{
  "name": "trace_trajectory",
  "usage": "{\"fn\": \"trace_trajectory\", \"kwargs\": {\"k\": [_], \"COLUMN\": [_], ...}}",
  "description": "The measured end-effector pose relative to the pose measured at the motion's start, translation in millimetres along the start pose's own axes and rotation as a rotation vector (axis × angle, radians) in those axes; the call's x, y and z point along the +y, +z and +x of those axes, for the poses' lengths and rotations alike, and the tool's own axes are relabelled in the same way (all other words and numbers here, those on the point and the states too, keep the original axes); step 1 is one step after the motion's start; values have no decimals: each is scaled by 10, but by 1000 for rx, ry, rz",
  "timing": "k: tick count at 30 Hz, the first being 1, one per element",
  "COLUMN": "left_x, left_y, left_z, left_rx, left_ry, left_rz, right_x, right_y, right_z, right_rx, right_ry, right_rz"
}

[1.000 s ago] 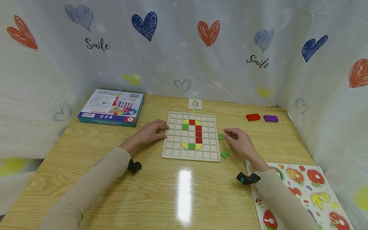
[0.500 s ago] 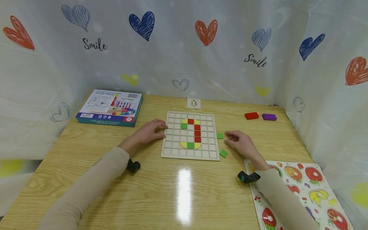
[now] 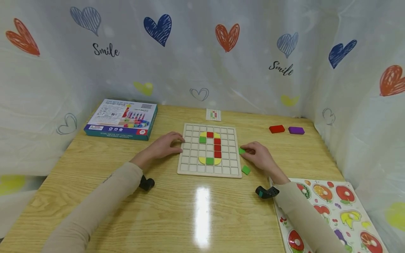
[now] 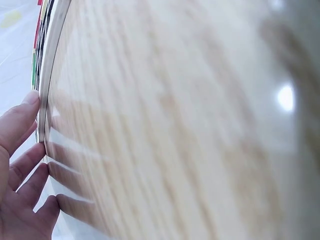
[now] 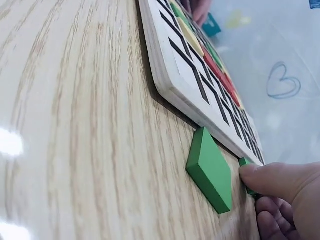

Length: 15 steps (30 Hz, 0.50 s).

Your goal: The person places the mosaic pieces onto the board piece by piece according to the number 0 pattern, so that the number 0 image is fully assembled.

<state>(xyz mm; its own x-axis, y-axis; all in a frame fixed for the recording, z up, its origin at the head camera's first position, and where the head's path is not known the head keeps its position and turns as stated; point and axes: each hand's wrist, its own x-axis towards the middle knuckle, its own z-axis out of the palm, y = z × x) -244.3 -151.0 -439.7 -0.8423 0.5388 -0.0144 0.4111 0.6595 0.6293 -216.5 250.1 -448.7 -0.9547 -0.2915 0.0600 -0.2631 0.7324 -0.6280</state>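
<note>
A wooden grid board [image 3: 193,168] lies mid-table. Red, green and yellow pieces on it form a rounded shape. My left hand [image 3: 164,144] rests at its left edge; in the left wrist view the thumb and fingertips [image 4: 31,98] touch that edge, fingers spread and relaxed. Beside the right edge, my right hand [image 3: 260,154] pinches a green square tile [image 3: 242,151], with the thumb [image 5: 255,176] on it in the right wrist view; the fingers partly hide it. A second green square tile [image 3: 246,170] lies loose just nearer, close to the board.
A small pattern card [image 3: 213,114] lies behind the board. Red block [image 3: 277,129] and purple block [image 3: 296,130] sit at the back right. A flat box [image 3: 121,118] stands back left. Under the right forearm lies a fruit puzzle board [image 3: 340,200].
My right hand first drew slightly right, off the farther green tile, then came back left and took hold of it. The left hand stays at the board's edge.
</note>
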Motion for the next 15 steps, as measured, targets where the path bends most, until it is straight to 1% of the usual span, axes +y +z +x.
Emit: {"fn": "trace_trajectory", "kwargs": {"k": [8, 11, 15], "left_x": [16, 16, 5], "left_y": [-1, -3, -2], "left_z": [-7, -7, -6], "left_rx": [-1, -1, -2], "left_ry": [-1, -2, -3], "left_rz": [-5, -3, 1], "right_x": [39, 77, 143], "right_y": [-28, -81, -150], "right_z": [-41, -68, -98], "right_rx": [47, 58, 53], "right_ry": [27, 54, 113], "right_rz": [-45, -54, -42]}}
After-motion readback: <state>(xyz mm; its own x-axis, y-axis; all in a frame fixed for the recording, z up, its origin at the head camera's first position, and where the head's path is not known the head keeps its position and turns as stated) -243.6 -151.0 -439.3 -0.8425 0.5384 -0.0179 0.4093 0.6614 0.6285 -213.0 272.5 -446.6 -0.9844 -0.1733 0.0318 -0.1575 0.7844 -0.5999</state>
